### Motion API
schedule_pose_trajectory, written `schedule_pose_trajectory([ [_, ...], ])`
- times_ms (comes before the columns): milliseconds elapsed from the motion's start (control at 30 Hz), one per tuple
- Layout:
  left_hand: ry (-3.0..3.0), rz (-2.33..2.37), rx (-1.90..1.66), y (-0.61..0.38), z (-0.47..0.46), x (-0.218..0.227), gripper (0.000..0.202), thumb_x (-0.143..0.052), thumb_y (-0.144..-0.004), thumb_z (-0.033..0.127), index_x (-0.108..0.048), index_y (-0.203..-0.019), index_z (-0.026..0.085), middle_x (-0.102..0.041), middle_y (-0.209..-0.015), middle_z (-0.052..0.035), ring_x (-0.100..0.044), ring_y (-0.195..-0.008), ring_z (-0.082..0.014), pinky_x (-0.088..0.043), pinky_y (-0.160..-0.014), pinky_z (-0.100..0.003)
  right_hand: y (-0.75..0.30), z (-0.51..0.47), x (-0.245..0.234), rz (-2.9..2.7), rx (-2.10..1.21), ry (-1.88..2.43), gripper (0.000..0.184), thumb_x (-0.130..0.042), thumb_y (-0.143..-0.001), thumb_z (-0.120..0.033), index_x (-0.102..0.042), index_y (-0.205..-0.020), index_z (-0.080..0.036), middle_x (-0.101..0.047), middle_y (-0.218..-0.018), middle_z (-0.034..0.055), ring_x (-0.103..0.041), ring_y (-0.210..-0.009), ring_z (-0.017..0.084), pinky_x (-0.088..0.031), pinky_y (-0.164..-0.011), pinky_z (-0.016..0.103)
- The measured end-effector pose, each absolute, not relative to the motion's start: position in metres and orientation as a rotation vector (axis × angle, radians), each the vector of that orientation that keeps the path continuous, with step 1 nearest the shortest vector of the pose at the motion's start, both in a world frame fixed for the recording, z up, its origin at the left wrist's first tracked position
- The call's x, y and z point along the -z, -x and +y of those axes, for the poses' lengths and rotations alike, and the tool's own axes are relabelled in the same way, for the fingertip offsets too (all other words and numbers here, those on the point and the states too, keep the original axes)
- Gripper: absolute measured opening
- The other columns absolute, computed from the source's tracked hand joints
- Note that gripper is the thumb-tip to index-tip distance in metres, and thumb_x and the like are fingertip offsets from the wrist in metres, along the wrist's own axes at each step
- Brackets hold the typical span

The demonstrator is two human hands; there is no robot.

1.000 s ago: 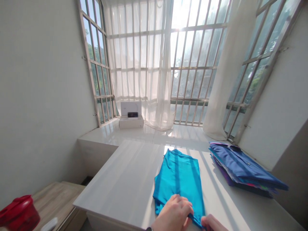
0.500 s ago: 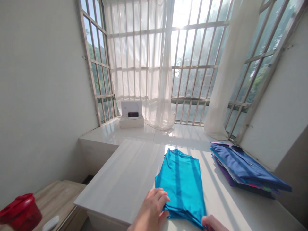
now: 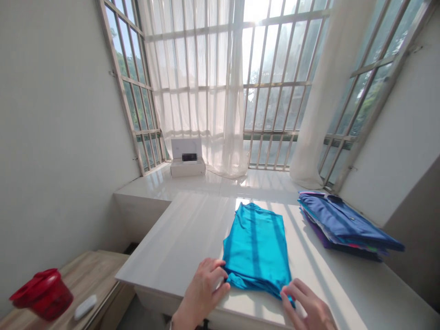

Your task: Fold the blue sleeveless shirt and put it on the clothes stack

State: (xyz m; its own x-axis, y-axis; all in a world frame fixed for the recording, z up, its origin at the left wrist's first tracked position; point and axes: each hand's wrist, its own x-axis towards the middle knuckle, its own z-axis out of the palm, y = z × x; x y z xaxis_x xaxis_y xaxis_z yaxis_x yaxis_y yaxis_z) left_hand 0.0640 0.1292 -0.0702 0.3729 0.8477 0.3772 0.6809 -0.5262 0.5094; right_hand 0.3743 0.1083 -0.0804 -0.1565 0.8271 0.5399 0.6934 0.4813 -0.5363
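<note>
A folded turquoise garment [image 3: 257, 247] of thin, smooth cloth lies flat on the white tabletop, its near edge showing several gathered layers. At its near left corner, my left hand [image 3: 207, 285] has curled fingers and thumb closed on the edge of the cloth. My right hand [image 3: 305, 302] pinches the near right corner between thumb and fingertips. To the right rests a stack of folded clothes [image 3: 347, 224], with a dark blue piece on top.
The white table [image 3: 165, 247] meets a window ledge [image 3: 220, 185] carrying an opened white box [image 3: 188, 168]. A sheer curtain [image 3: 311, 114] hangs before barred windows. At lower left, a red bucket [image 3: 46, 295] and a small white object [image 3: 85, 307] sit on a wooden surface [image 3: 92, 266].
The view has tilted down slightly, bringing more of both hands into sight. The garment's near edge looks straighter, and my left hand has shifted from its top to its left corner.
</note>
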Motion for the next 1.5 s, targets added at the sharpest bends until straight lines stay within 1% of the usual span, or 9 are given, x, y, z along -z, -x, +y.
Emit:
schedule_pose_trajectory([
  [167,-2.364,1.346,-0.905,-0.064,0.128,0.069,0.015,-0.073,-0.087,0.016,-0.067,-0.098,0.025,-0.069,-0.125,-0.0039,-0.064,-0.112,-0.0254,-0.051,-0.103,-0.047,-0.340,0.130,0.069,-2.023,-0.146,1.171,0.015,-0.061,-0.097,-0.038,-0.072,-0.101,-0.027,-0.071,-0.105,0.0088,-0.071,-0.097,0.022,-0.059,-0.085,0.035],
  [267,-2.359,1.351,-0.928,-0.064,0.127,0.069,0.017,-0.075,-0.087,0.016,-0.065,-0.098,0.024,-0.070,-0.123,-0.0051,-0.064,-0.113,-0.0263,-0.052,-0.101,-0.047,-0.323,0.142,0.074,-2.087,-0.257,1.222,0.033,-0.068,-0.091,-0.040,-0.070,-0.123,-0.029,-0.070,-0.125,0.0103,-0.068,-0.113,0.026,-0.059,-0.096,0.040],
  [333,-2.352,1.359,-0.948,-0.064,0.126,0.069,0.017,-0.074,-0.087,0.016,-0.062,-0.097,0.023,-0.070,-0.122,-0.0061,-0.064,-0.113,-0.0262,-0.054,-0.100,-0.046,-0.317,0.146,0.078,-2.091,-0.360,1.285,0.038,-0.069,-0.087,-0.038,-0.069,-0.124,-0.028,-0.070,-0.129,0.0099,-0.067,-0.117,0.026,-0.057,-0.099,0.042],
  [767,-2.548,1.240,-0.961,-0.064,0.125,0.067,0.021,-0.064,-0.096,0.016,-0.065,-0.115,0.025,-0.072,-0.111,-0.0044,-0.064,-0.103,-0.0248,-0.056,-0.090,-0.043,-0.304,0.156,0.062,-2.127,-0.508,1.367,0.018,-0.061,-0.091,-0.034,-0.076,-0.100,-0.028,-0.075,-0.113,0.0053,-0.068,-0.103,0.026,-0.053,-0.090,0.038],
  [967,-2.638,1.175,-0.756,-0.065,0.130,0.054,0.035,-0.059,-0.096,0.013,-0.062,-0.128,0.026,-0.066,-0.135,-0.0061,-0.059,-0.120,-0.0258,-0.052,-0.103,-0.044,-0.310,0.179,0.070,-1.870,-0.573,1.442,0.039,-0.040,-0.100,-0.048,-0.068,-0.095,-0.022,-0.076,-0.088,0.0068,-0.070,-0.080,0.023,-0.053,-0.076,0.034],
  [1100,-2.700,1.067,-0.573,-0.071,0.145,0.043,0.027,-0.063,-0.093,0.016,-0.066,-0.117,0.028,-0.071,-0.125,-0.0016,-0.057,-0.126,-0.0256,-0.047,-0.109,-0.043,-0.313,0.185,0.068,-1.827,-0.570,1.494,0.038,-0.040,-0.099,-0.048,-0.067,-0.095,-0.022,-0.077,-0.086,0.0069,-0.071,-0.076,0.023,-0.053,-0.072,0.033],
  [1300,-2.834,1.022,-0.406,-0.076,0.158,0.044,0.014,-0.064,-0.092,0.021,-0.065,-0.105,0.025,-0.071,-0.101,-0.0016,-0.066,-0.100,-0.0229,-0.050,-0.097,-0.039,-0.294,0.171,0.066,-2.051,-0.390,1.456,0.030,-0.059,-0.090,-0.039,-0.073,-0.116,-0.030,-0.076,-0.106,0.0054,-0.074,-0.090,0.024,-0.052,-0.074,0.032],
  [1400,-2.855,0.988,-0.409,-0.075,0.160,0.046,0.021,-0.067,-0.089,0.022,-0.064,-0.109,0.025,-0.070,-0.102,-0.0013,-0.066,-0.099,-0.0226,-0.050,-0.094,-0.038,-0.293,0.175,0.073,-2.046,-0.375,1.392,0.028,-0.052,-0.096,-0.040,-0.076,-0.103,-0.028,-0.077,-0.098,0.0060,-0.073,-0.086,0.024,-0.052,-0.073,0.032],
  [1500,-2.862,0.974,-0.426,-0.076,0.163,0.045,0.014,-0.064,-0.092,0.021,-0.064,-0.106,0.026,-0.070,-0.103,-0.0015,-0.066,-0.100,-0.0225,-0.050,-0.094,-0.038,-0.300,0.186,0.079,-1.885,-0.448,1.385,0.043,-0.043,-0.099,-0.050,-0.073,-0.086,-0.023,-0.077,-0.083,0.0065,-0.071,-0.076,0.024,-0.052,-0.072,0.034],
])
